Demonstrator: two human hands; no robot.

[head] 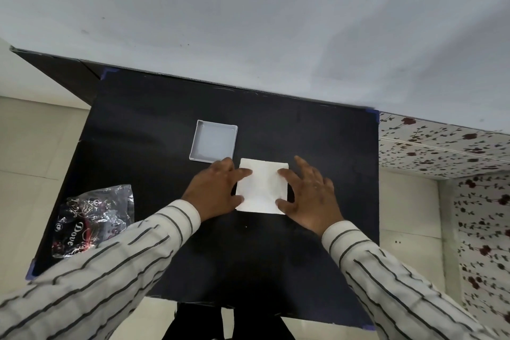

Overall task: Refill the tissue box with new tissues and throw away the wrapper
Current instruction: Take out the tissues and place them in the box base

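Note:
A square stack of white tissues [262, 188] lies on the black table [165, 124]. My left hand [214, 190] presses against its left side and my right hand [309, 196] against its right side, fingers spread over the edges. Just behind and to the left of the stack sits a shallow, square grey tissue box [214, 141], open and with nothing inside. The crumpled clear plastic wrapper [93, 218], printed "Dove", lies at the table's left edge, apart from both hands.
The table stands against a pale wall [248, 22]. Pale floor tiles [41, 146] show on the left. A flower-patterned surface [447, 146] is to the right of the table.

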